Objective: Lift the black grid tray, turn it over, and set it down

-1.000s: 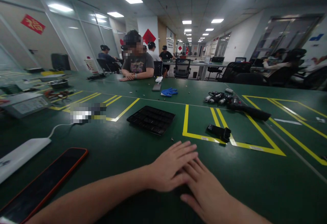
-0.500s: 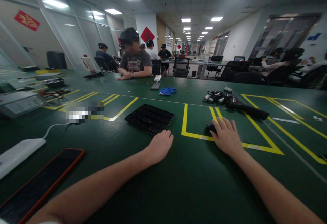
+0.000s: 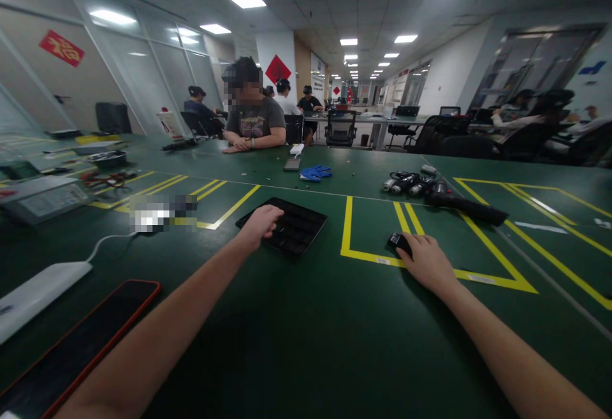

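My left hand (image 3: 261, 224) is over the left part of a black compartmented tray (image 3: 306, 231), its fingers curled together. Whatever they may hold is hidden. Inside the yellow-taped rectangle at right, my right hand (image 3: 430, 261) grips a small black block-like object (image 3: 396, 239) with pale marks on its end. Its fingers cover most of that object, which is at or just above the green tabletop.
A dark phone with an orange rim (image 3: 81, 349) and a white power strip (image 3: 43, 291) lie at left. Beyond the tray is a blue glove (image 3: 315, 173). Black cylindrical tools with cables (image 3: 415, 184) lie at back right. A person (image 3: 253, 113) leans on the far table edge.
My left hand has moved left and forward from the tray's near corner to over the tray. My right hand has closed around the small black object, whose end now faces up more.
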### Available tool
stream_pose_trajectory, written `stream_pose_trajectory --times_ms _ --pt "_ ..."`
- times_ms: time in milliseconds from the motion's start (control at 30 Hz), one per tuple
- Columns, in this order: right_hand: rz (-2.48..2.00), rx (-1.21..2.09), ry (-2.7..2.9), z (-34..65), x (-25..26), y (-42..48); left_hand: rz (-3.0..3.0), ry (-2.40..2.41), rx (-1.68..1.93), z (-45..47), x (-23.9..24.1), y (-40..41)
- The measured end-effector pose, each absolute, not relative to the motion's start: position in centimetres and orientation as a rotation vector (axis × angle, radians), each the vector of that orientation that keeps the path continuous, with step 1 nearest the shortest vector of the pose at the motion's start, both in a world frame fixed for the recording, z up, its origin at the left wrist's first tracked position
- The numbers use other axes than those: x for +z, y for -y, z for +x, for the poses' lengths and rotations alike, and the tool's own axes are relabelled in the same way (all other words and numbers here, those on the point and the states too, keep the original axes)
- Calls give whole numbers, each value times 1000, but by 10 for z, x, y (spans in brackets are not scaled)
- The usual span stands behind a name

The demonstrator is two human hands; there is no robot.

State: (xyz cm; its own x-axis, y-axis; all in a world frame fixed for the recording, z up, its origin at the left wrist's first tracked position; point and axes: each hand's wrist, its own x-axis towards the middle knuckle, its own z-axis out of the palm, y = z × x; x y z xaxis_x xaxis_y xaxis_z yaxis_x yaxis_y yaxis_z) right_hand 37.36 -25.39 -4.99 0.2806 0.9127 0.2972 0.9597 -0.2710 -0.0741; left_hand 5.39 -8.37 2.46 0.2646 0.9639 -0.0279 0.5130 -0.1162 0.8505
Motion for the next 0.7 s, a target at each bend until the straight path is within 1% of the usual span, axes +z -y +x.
stream_pose_trajectory --times_ms 67,133,200,233,500,700 --pt "-2308 -266 1701 374 -52 253 2099 -1604 621 48 21 74" --pt "-2294 -231 1675 373 -54 253 2417 -1770 358 46 13 71" --pt "-2246 -167 1663 367 -56 254 2536 -1784 127 47 7 72" --pt "-2206 -124 1661 363 -57 254 2557 -1775 71 49 4 73" --pt "-1870 277 1647 289 -52 242 2523 -1819 86 59 -5 80" --pt "-1742 357 1583 269 -49 238 2503 -1725 163 59 -7 95"
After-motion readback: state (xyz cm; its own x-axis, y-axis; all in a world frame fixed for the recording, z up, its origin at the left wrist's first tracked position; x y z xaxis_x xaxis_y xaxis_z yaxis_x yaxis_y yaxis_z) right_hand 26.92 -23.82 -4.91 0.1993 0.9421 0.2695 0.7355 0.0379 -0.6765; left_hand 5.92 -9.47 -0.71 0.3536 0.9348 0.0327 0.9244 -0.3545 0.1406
